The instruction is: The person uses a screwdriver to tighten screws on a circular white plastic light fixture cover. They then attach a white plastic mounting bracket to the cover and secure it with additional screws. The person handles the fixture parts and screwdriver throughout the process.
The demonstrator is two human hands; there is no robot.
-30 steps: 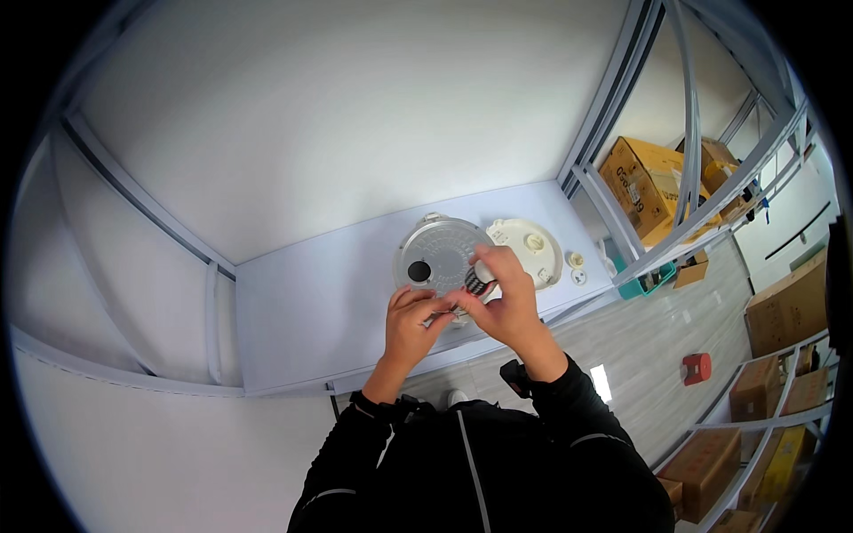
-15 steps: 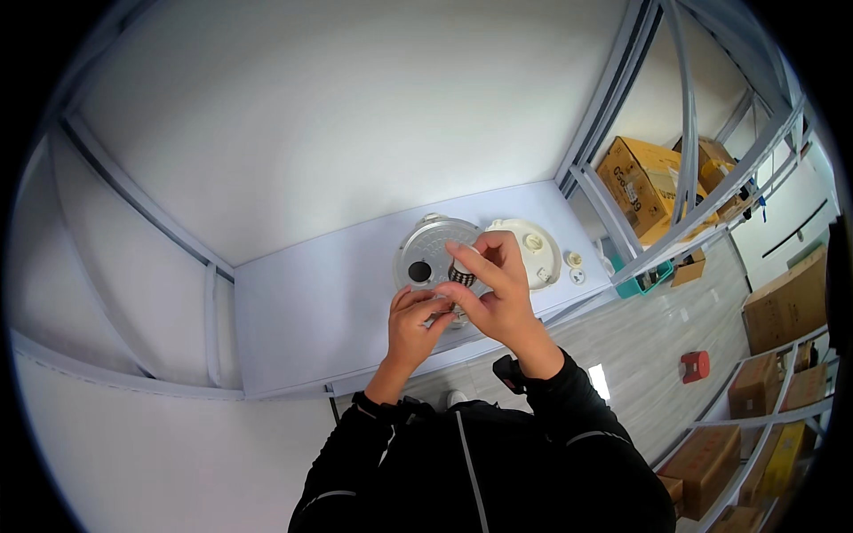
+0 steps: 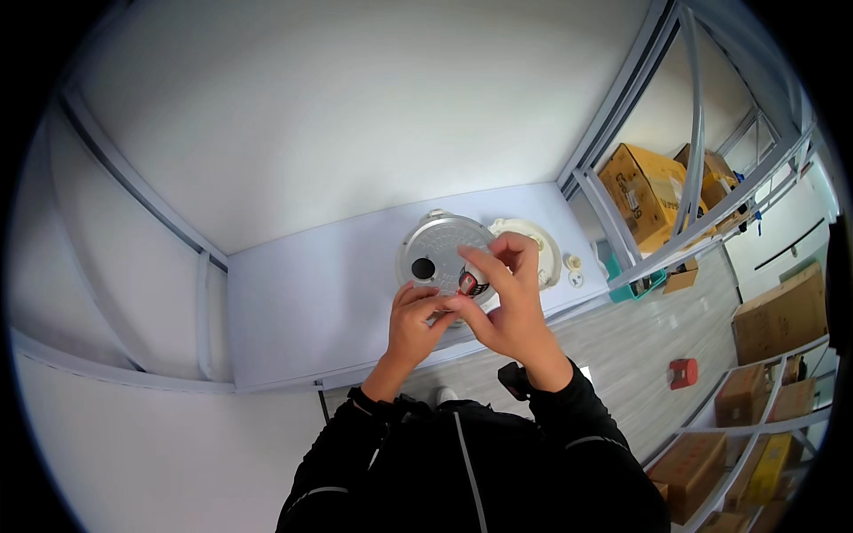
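Note:
My right hand (image 3: 514,313) pinches a small cylindrical part (image 3: 475,281) between thumb and fingers; it has a dark, pale-patterned side and a red section at its end. Close against it on the left, my left hand (image 3: 411,322) has its fingers and thumb drawn together, the tips meeting the right thumb. What the left fingers hold, if anything, is too small to tell. Both hands are above the near part of a round silver metal disc-shaped piece (image 3: 444,238), which has a black round spot (image 3: 423,268) on its left. My right hand partly covers a round cream-white cover (image 3: 553,255).
Two small cream round parts, one upper (image 3: 573,262) and one lower (image 3: 576,279), lie on the white table (image 3: 293,311) right of the cover. A metal frame (image 3: 586,178) borders the table. Cardboard boxes (image 3: 653,195), a teal bin (image 3: 653,282) and a red stool (image 3: 683,373) are at the right.
The small part has turned in my right fingers, so its red section now shows. My right hand has shifted slightly right and down. The left hand stays close beside it.

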